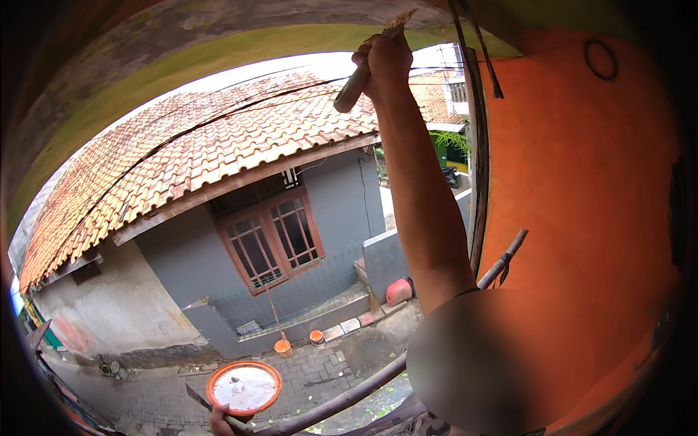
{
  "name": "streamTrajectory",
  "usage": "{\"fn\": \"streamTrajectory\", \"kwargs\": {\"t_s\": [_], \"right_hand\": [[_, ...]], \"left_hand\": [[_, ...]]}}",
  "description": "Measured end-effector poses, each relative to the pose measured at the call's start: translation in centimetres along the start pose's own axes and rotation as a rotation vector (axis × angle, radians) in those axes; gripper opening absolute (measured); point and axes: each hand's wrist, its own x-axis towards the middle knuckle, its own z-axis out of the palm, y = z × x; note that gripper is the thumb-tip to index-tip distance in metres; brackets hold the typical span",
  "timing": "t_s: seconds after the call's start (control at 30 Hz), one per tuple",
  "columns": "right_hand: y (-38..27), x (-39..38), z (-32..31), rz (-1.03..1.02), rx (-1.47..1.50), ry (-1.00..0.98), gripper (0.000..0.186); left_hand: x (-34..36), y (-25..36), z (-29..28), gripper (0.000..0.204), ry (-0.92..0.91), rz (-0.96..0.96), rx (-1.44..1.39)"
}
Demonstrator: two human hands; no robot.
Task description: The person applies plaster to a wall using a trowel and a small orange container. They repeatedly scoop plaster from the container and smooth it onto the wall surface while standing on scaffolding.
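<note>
High overhead, my right hand [385,62] is closed around the thick handle of a scraper [354,89]. Its blade, smeared with something pale brown, is up by the underside of the overhang [305,36]; whether it touches cannot be told. Low at the left, my left hand [219,421] grips the near rim of a round orange basin [276,396] holding white paste with a dark lump in it. A second flat-bladed scraper [196,397] lies across that same hand, beside the basin. Most of the left hand's fingers are hidden below the basin.
A bamboo pole [363,381] crosses below my arms, and upright poles [478,160] stand along the orange wall [574,182] at right. Far below are a paved lane [305,378], orange buckets [283,350] and a grey house with a tiled roof [211,152]. Dark cables hang nearby.
</note>
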Motion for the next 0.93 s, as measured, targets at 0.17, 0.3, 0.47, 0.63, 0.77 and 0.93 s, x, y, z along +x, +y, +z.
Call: {"fn": "streamTrajectory", "kwargs": {"t_s": [0.17, 0.3, 0.47, 0.63, 0.77, 0.93], "right_hand": [[-1.9, 12.4, -6.8, -0.640, -0.258, -0.269, 0.021], [-4.2, 5.9, 0.2, -0.112, -0.053, 0.083, 0.025], [-1.9, 4.6, 3.5, -0.148, 0.053, 0.098, 0.072], [-3.6, -0.3, 2.6, 0.001, 0.094, -0.080, 0.028], [-4.1, 1.2, -1.7, -0.060, 0.018, -0.017, 0.020], [-5.3, 5.0, -6.0, -0.065, -0.149, -0.119, 0.013]], "left_hand": [[0.5, 0.5, 2.8, 0.015, -0.066, 0.022, -0.021], [-0.2, 0.7, 1.1, 0.014, -0.076, 0.025, -0.007], [1.0, -0.3, 1.3, 0.016, -0.082, 0.042, 0.015], [-0.6, 0.0, 2.7, 0.018, 0.036, 0.059, 0.082], [1.0, -0.1, 0.3, 0.023, -0.117, -0.014, 0.015], [1.5, -0.7, -0.1, 0.069, -0.347, 0.130, -0.012]]}}
